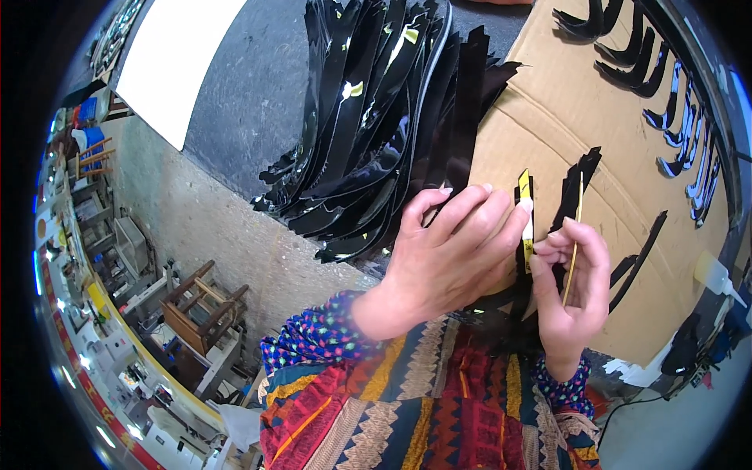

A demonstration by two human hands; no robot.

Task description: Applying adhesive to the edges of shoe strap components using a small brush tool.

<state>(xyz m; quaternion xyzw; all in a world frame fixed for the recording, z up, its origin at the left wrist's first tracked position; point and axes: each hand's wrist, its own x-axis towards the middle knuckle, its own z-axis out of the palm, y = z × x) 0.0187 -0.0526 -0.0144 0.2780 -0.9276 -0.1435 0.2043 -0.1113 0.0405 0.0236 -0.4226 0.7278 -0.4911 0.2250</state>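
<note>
My left hand (450,251) lies palm down over the near edge of a sheet of cardboard (540,125), its fingers curled on a narrow black strip (521,286). A yellow, black and white label (526,184) lies along that strip, and a left fingertip touches it. In my right hand (578,290) a thin yellowish stick (575,254) stands up between the fingers. The right thumb and fingertips meet at the label's near end. Just beyond that hand lies a dark, ragged-edged strip (576,188). What the left palm covers is hidden.
A big pile of glossy black curved strips (360,133) sits left of the cardboard. Several curved black pieces (630,59) line its far right edge. A translucent squeeze bottle (711,272) stands at the right. White sheet (176,55) at far left; a wooden stool (200,309) on the floor.
</note>
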